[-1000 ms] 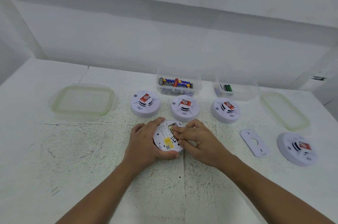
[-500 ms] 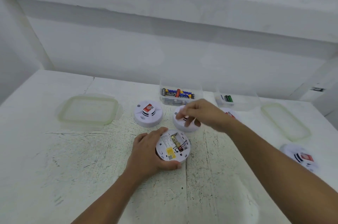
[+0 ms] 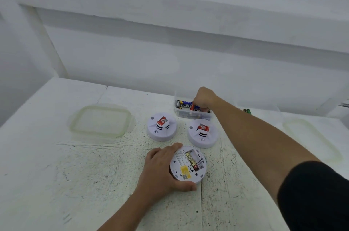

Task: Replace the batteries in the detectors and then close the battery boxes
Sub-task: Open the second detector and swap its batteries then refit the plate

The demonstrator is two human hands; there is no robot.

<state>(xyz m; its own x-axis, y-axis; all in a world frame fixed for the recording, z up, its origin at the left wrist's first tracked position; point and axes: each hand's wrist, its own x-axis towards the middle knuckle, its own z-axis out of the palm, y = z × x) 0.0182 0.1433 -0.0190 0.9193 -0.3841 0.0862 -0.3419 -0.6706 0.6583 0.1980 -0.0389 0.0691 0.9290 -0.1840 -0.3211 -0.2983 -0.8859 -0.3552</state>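
Note:
A white round detector [image 3: 188, 168] lies face down near the table's middle, its battery bay open with one battery in it and a bare slot beside it. My left hand [image 3: 160, 168] grips this detector from the left. My right hand [image 3: 203, 98] reaches into a clear box of batteries [image 3: 190, 112] at the back, its fingers curled down among them; whether they hold a battery is hidden. Two more detectors stand face up behind the open one: a left detector [image 3: 162, 128] and a right detector [image 3: 203, 132].
A clear lid [image 3: 100, 121] lies at the back left. Another lid [image 3: 311, 140] lies at the right, with a second clear box [image 3: 264, 112] holding green batteries behind my right forearm. A white wall closes off the back of the table.
My right hand left the open detector, passed over the face-up detectors and now dips into the battery box. My left hand stays on the open detector. The camera has tilted up.

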